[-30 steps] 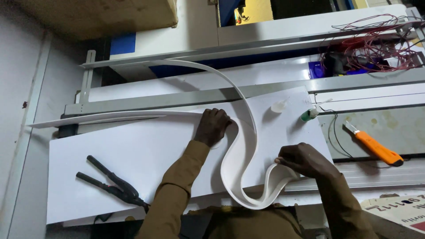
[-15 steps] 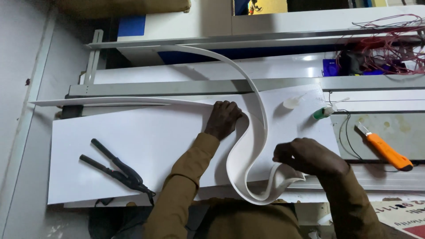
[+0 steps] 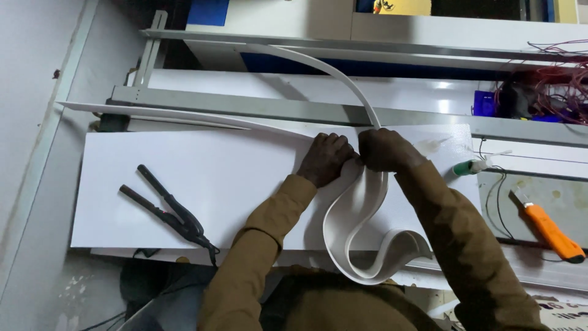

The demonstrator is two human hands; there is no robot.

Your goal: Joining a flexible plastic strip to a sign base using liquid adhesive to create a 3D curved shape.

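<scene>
A long white flexible strip (image 3: pixel 361 220) snakes in an S-curve over the white board (image 3: pixel 202 178) and arcs up toward the back. My left hand (image 3: pixel 324 158) presses the strip down onto the board near its back edge. My right hand (image 3: pixel 383 150) sits right beside it, fingers closed over the strip where it bends upward. Both hands touch each other at the strip. The strip's lower loop hangs past the board's front edge.
Black flat-nosed pliers (image 3: pixel 168 211) lie on the board's left part. An orange utility knife (image 3: pixel 548 227) and a green-tipped white tube (image 3: pixel 474 165) lie to the right. Red wires (image 3: pixel 560 79) tangle at the back right. A metal rail (image 3: pixel 245 104) runs behind the board.
My right hand has left the strip's lower loop and moved up and left to join my left hand at the bend. The view has shifted slightly.
</scene>
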